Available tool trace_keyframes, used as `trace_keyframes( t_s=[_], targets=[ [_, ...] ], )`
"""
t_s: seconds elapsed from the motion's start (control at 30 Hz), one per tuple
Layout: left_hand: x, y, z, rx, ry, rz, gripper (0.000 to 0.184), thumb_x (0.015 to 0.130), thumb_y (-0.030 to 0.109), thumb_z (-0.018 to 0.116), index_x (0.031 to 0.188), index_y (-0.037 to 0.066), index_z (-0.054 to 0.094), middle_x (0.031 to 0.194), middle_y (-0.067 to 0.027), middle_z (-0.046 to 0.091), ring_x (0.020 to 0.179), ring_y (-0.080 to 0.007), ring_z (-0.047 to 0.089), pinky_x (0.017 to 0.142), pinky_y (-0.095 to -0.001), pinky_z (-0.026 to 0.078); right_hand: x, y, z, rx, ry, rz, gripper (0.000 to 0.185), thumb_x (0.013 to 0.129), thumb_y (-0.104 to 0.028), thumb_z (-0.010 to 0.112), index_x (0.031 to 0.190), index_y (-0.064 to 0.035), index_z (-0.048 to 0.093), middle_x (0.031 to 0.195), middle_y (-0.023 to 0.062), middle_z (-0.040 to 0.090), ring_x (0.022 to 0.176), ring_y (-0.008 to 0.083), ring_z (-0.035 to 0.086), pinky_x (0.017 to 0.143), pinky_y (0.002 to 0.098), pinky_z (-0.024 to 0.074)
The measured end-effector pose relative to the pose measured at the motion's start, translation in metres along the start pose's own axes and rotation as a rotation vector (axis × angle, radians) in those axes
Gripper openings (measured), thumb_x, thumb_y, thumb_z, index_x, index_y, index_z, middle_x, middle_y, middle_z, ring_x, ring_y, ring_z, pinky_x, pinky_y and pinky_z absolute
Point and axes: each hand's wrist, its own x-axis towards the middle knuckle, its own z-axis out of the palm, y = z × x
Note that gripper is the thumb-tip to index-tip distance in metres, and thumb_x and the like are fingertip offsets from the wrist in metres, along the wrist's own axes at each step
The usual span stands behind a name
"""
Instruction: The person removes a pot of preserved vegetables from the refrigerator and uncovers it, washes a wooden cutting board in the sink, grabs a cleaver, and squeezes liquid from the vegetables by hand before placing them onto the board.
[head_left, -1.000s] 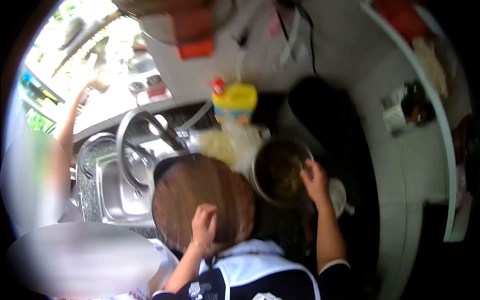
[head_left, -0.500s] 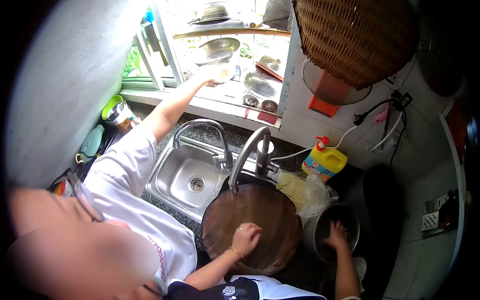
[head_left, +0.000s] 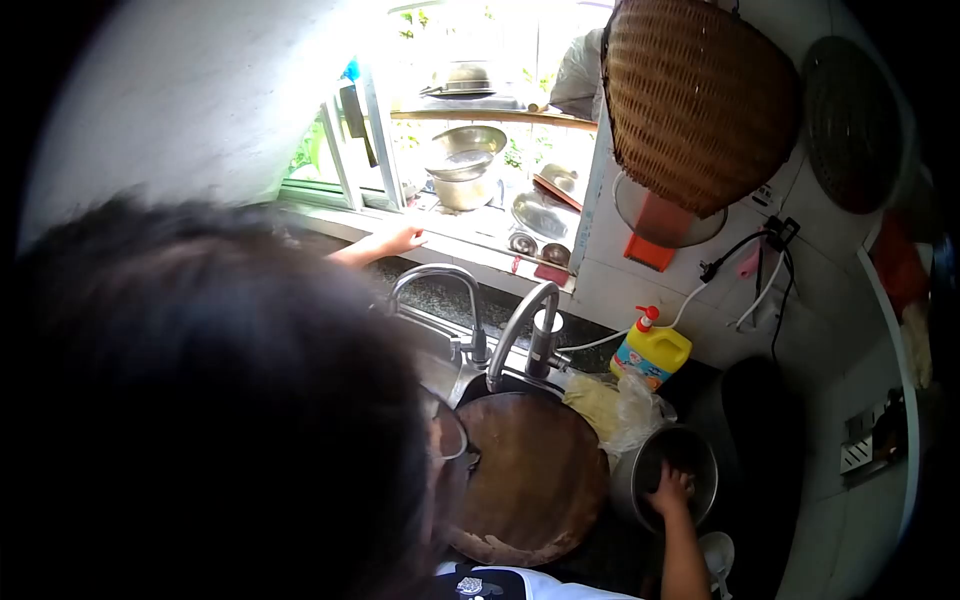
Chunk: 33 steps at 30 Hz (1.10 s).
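Observation:
My right hand reaches down into a deep metal pot at the lower right, fingers stretched and thumb apart. The pot's inside is dark, and I make out nothing in the hand. My left hand is not in view; a co-worker's dark-haired head fills the left and lower middle. Left of the pot lies a big round wooden board over part of the sink area, its left side hidden by that head. A clear plastic bag with something yellowish in it touches the pot's far side.
The co-worker's hand is by the window sill, near stacked metal bowls and pots. Two curved faucets rise behind the board. A yellow pump bottle stands near the wall. A wicker basket hangs at upper right.
The co-worker's head has swung in front of the camera, covering the sink's left. Their arm has drawn back from the window bowls. The hand over the board has gone from sight.

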Motion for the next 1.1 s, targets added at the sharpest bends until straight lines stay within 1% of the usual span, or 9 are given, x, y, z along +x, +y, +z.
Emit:
trace_keyframes(
  t_s=[0.17, 0.33, 0.43, 0.53, 0.63, 0.73, 1.0, 1.07, 1.1],
  targets=[
    [-0.005, -0.022, 0.017, -0.116, 0.087, 0.022, 0.066, 0.080, 0.059, 0.041, 0.102, -0.001, 0.055, 0.102, -0.0257, 0.058, 0.099, -0.0387, 0.055, 0.085, -0.0439, 0.042, 0.018, -0.002, 0.020, 0.004, 0.100, 0.089, 0.075, 0.058, -0.039, 0.075, 0.122, -0.0179, 0.041, 0.114, 0.0109, 0.052, 0.116, 0.0320, 0.037, 0.096, 0.0516, 0.0257],
    [-0.001, -0.035, 0.013, -0.017, -0.065, -0.002, 0.066, 0.080, 0.059, 0.042, 0.104, -0.002, 0.055, 0.106, -0.0253, 0.057, 0.101, -0.0381, 0.054, 0.086, -0.0429, 0.041, 0.022, 0.004, 0.020, 0.035, 0.130, 0.131, 0.063, 0.060, -0.031, 0.074, 0.115, -0.0183, 0.046, 0.108, 0.0114, 0.057, 0.111, 0.0327, 0.043, 0.092, 0.0510, 0.0314],
    [-0.001, -0.048, 0.019, -0.070, -0.089, 0.065, 0.067, 0.079, 0.057, 0.045, 0.111, -0.001, 0.050, 0.112, -0.0260, 0.053, 0.106, -0.0401, 0.050, 0.089, -0.0435, 0.039, 0.011, 0.000, -0.006, 0.240, 0.227, 0.066, 0.054, 0.061, -0.024, 0.072, 0.110, -0.0216, 0.050, 0.104, 0.0099, 0.058, 0.102, 0.0349, 0.049, 0.081, 0.0495, 0.0423],
    [-0.001, -0.052, 0.031, -0.084, -0.064, 0.119, 0.073, 0.079, 0.051, 0.052, 0.124, -0.006, 0.038, 0.122, -0.0285, 0.044, 0.114, -0.0396, 0.043, 0.094, -0.0417, 0.036, -0.002, -0.001, -0.037, 0.370, 0.311, -0.101, 0.047, 0.063, -0.019, 0.069, 0.107, -0.0153, 0.053, 0.099, 0.0119, 0.058, 0.097, 0.0356, 0.050, 0.083, 0.0444, 0.0429],
    [-0.037, -0.033, 0.036, 0.016, 0.135, 0.246, 0.067, 0.078, 0.040, 0.058, 0.131, 0.006, 0.034, 0.134, -0.0210, 0.032, 0.126, -0.0373, 0.026, 0.102, -0.0464, 0.023, -0.006, 0.011, -0.059, 0.388, 0.371, -0.185, 0.037, 0.063, -0.016, 0.066, 0.099, -0.0125, 0.056, 0.095, 0.0120, 0.058, 0.091, 0.0345, 0.053, 0.077, 0.0421, 0.0449],
    [-0.073, -0.013, 0.039, -0.036, 0.199, 0.376, 0.064, 0.075, 0.028, 0.063, 0.130, 0.011, 0.036, 0.138, -0.0181, 0.026, 0.128, -0.0363, 0.021, 0.103, -0.0492, 0.019, -0.022, 0.015, -0.091, 0.428, 0.322, -0.079, 0.038, 0.065, -0.015, 0.064, 0.102, -0.0099, 0.056, 0.096, 0.0112, 0.058, 0.092, 0.0312, 0.055, 0.076, 0.0390, 0.0457],
    [-0.155, -0.001, 0.057, -0.103, -0.013, 0.617, 0.061, 0.072, 0.019, 0.065, 0.126, 0.010, 0.039, 0.138, -0.0163, 0.023, 0.129, -0.0361, 0.020, 0.101, -0.0491, 0.019, -0.030, 0.026, -0.110, 0.600, 0.425, -0.181, 0.033, 0.068, -0.006, 0.060, 0.101, -0.0036, 0.055, 0.096, 0.0128, 0.057, 0.091, 0.0303, 0.056, 0.077, 0.0358, 0.0453],
    [-0.167, 0.000, 0.056, -0.145, -0.086, 0.649, 0.060, 0.072, 0.018, 0.065, 0.125, 0.009, 0.040, 0.138, -0.0163, 0.024, 0.128, -0.0358, 0.021, 0.101, -0.0489, 0.020, -0.022, 0.031, -0.093, 0.598, 0.388, -0.230, 0.034, 0.068, -0.006, 0.060, 0.102, -0.0044, 0.054, 0.097, 0.0129, 0.056, 0.093, 0.0300, 0.055, 0.079, 0.0351, 0.0444],
    [-0.172, -0.001, 0.056, -0.144, -0.093, 0.650, 0.060, 0.072, 0.018, 0.065, 0.125, 0.009, 0.040, 0.138, -0.0163, 0.024, 0.128, -0.0358, 0.021, 0.101, -0.0489, 0.020, -0.020, 0.033, -0.087, 0.572, 0.226, -0.183, 0.038, 0.068, -0.009, 0.062, 0.105, -0.0077, 0.054, 0.106, 0.0109, 0.053, 0.104, 0.0289, 0.049, 0.086, 0.0382, 0.0408]
  ],
)
